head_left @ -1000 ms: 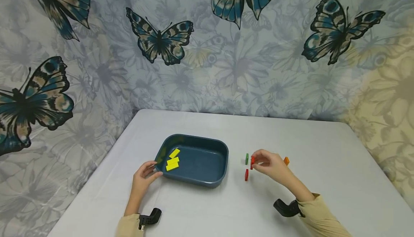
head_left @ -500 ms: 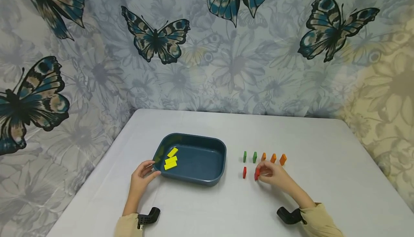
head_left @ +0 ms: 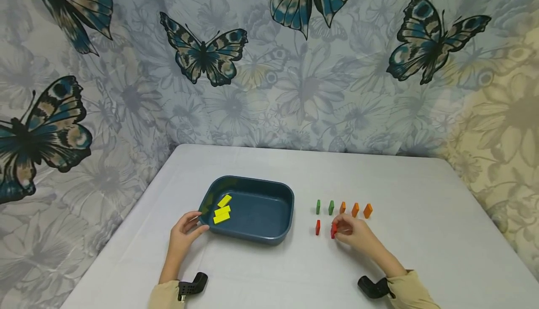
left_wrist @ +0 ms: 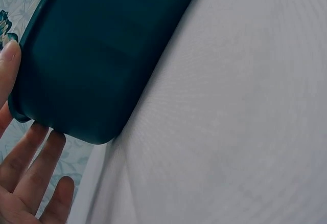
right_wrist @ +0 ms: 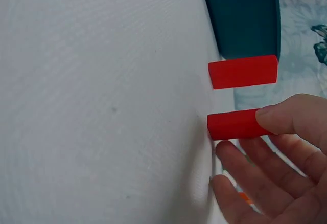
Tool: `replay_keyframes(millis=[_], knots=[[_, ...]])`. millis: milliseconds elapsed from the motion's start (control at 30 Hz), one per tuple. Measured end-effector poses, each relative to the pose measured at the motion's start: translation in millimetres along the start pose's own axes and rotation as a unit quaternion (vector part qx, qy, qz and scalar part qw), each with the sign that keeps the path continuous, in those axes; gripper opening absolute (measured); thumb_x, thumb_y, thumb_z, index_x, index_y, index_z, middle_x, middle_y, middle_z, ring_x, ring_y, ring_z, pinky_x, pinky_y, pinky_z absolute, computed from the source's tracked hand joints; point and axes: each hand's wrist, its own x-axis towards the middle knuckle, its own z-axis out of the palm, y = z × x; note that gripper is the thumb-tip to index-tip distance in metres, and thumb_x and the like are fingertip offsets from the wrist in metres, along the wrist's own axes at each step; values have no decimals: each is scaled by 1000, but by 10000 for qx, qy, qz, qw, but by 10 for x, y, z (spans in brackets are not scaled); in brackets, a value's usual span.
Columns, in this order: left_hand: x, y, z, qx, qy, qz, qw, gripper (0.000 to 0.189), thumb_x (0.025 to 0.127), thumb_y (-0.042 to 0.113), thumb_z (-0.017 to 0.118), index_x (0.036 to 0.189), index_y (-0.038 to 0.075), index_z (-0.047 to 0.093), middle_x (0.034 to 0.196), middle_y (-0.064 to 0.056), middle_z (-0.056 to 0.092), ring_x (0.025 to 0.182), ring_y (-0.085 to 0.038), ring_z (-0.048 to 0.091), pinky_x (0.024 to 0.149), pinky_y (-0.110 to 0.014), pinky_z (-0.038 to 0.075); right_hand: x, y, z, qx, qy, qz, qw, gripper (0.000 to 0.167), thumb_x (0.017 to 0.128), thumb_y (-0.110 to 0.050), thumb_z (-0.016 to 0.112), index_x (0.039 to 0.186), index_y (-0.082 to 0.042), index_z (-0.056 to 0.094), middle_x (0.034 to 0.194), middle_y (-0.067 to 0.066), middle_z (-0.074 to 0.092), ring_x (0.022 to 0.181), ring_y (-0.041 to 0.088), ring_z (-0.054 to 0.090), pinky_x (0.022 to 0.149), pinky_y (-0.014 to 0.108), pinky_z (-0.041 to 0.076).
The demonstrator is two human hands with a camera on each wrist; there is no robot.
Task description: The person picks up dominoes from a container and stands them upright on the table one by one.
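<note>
In the head view, my left hand (head_left: 185, 231) touches the near left corner of a dark teal tray (head_left: 261, 239), its fingers fairly straight at the rim and end wall. The left wrist view shows that hand's thumb (left_wrist: 9, 63) against the rim. My right hand (head_left: 353, 231) pinches a red block (right_wrist: 232, 125) between thumb and fingers, with the block upright and its lower end at the tabletop. To its left a second red block (head_left: 317, 227) stands on end, a small gap away. Three yellow blocks (head_left: 222, 217) lie flat at the tray's left end.
Behind the red blocks stands a row of upright blocks: two green blocks (head_left: 331, 207), then three orange blocks (head_left: 368, 211) to the right. The white-covered table (head_left: 269, 281) meets a butterfly-patterned backdrop (head_left: 311, 93) at its far edge.
My right hand has carried the red block toward me and slightly right, from beside the green blocks to beside the other red block. The left hand stays at the tray.
</note>
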Motion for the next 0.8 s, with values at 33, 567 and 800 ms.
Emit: replay_keyframes(millis=[33, 567, 800], knots=[[2, 3, -2, 16, -8, -1, 10000, 39, 70, -9, 70, 106, -10, 55, 107, -23, 55, 100, -30, 54, 83, -27, 48, 0, -5, 1, -25, 29, -56, 10000, 23, 71, 10, 65, 91, 0, 56, 82, 4, 59, 74, 19, 60, 63, 29, 53], [-2, 20, 0, -19, -8, -61, 10000, 39, 70, -8, 71, 106, -10, 55, 108, -23, 55, 95, -8, 54, 83, -26, 47, -26, 68, 16, -249, 93, -128, 9996, 23, 72, 8, 65, 93, 1, 57, 83, 3, 60, 73, 21, 60, 64, 31, 53], [-2, 24, 1, 35, 26, -160, 9999, 39, 70, -8, 71, 106, -9, 56, 109, -21, 55, 98, -18, 54, 84, -28, 47, -12, 67, 9, -193, 38, 20, 9998, 24, 72, 9, 64, 94, 2, 57, 85, 5, 60, 74, 21, 60, 66, 34, 53]])
